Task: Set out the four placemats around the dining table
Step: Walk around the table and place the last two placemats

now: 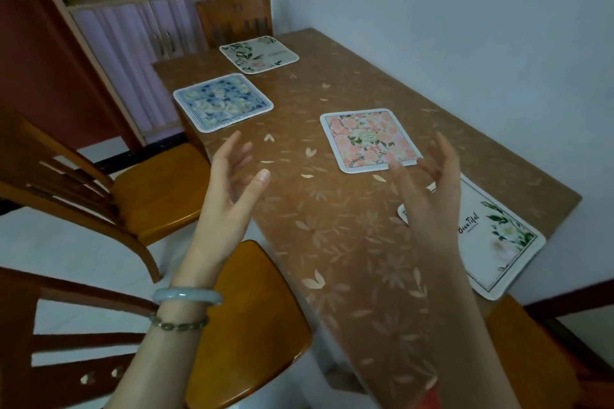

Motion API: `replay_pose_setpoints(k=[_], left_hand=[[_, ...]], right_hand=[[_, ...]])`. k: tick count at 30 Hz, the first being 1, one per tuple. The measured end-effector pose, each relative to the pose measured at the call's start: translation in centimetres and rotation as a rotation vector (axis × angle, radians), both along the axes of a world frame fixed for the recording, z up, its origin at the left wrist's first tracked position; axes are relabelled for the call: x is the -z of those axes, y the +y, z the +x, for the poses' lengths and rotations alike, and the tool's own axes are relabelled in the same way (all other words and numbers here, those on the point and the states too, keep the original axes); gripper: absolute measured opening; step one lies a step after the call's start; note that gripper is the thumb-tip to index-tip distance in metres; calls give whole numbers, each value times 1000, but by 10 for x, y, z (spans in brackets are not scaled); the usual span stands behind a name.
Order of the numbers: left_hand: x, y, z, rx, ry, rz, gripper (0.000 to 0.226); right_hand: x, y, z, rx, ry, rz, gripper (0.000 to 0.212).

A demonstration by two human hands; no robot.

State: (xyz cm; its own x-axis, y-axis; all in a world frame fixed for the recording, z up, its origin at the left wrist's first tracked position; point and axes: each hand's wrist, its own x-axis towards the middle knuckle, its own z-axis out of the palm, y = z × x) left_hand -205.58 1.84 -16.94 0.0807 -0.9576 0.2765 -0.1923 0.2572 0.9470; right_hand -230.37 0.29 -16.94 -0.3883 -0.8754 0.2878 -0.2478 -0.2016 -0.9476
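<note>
Several square placemats lie flat on the brown leaf-patterned dining table (332, 242). A cream floral placemat (259, 54) sits at the far end. A blue floral placemat (222, 102) lies near the left edge. A pink floral placemat (368, 139) is in the middle. A white placemat with green leaves (495, 239) lies at the near right edge. My left hand (232, 183) hovers above the table's left side, fingers relaxed, holding nothing. My right hand (428, 196) is raised over the white placemat, partly hiding it, fingers straight and empty.
Wooden chairs stand along the left side (159, 196), at the near left (252, 325) and at the far end (232, 18). Another seat (525, 359) is at the near right. A wall runs along the table's right side. A cabinet (133, 26) stands behind.
</note>
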Motion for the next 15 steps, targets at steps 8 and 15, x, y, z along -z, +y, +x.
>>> replay_pose_setpoints(k=[8, 15], left_hand=[[14, -42, 3, 29, -13, 33, 70], [22, -120, -14, 40, 2, 81, 67]], right_hand=[[12, -30, 6, 70, 42, 20, 68], [19, -102, -9, 109, -13, 17, 68]])
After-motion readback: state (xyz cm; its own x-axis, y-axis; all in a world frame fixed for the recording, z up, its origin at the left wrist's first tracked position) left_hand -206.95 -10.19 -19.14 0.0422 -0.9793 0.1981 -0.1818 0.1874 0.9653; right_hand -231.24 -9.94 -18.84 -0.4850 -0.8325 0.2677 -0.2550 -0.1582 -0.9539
